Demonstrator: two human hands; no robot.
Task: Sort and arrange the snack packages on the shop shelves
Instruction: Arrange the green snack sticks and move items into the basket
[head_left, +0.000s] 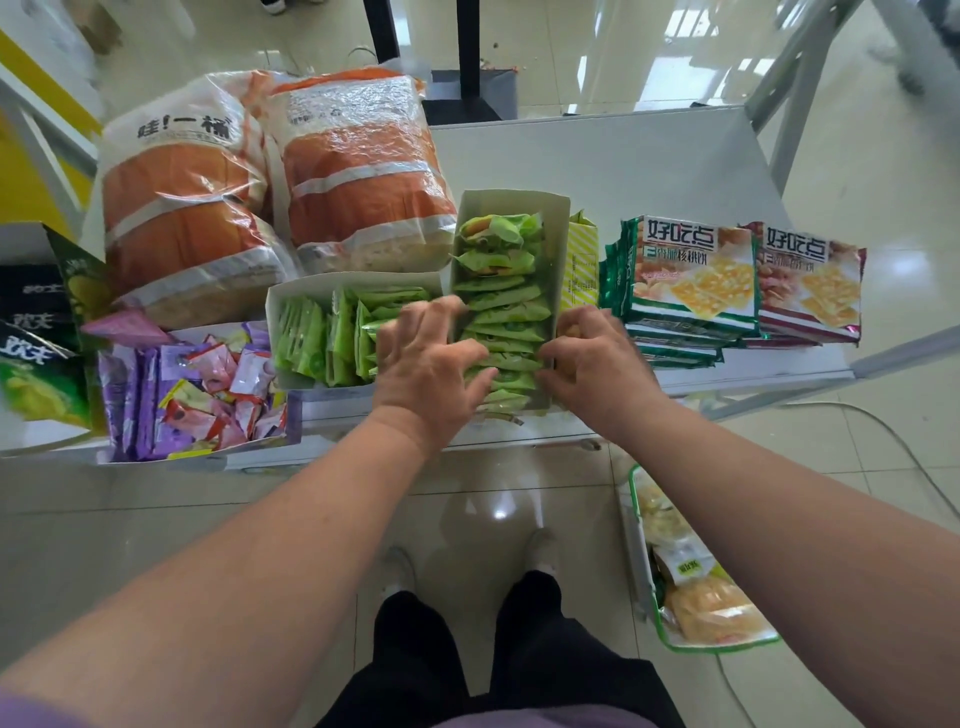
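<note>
A narrow white carton (558, 244) stands lengthwise on the white shelf (649, 171), filled with a row of small green snack packets (501, 306). My left hand (431, 358) lies over the carton's near left part, its fingers spread on the packets. At the carton's near right wall my right hand (592, 358) curls its fingers onto the packets and the wall. Left of it a second white carton (278, 312) holds more green packets (332, 332) standing on edge.
Two big orange bread bags (363, 161) lie at the back left. Stacks of green (691, 275) and red (810, 286) cracker packs sit at the right. A purple box of mixed sweets (197, 389) is front left. A basket of snacks (696, 597) stands on the floor.
</note>
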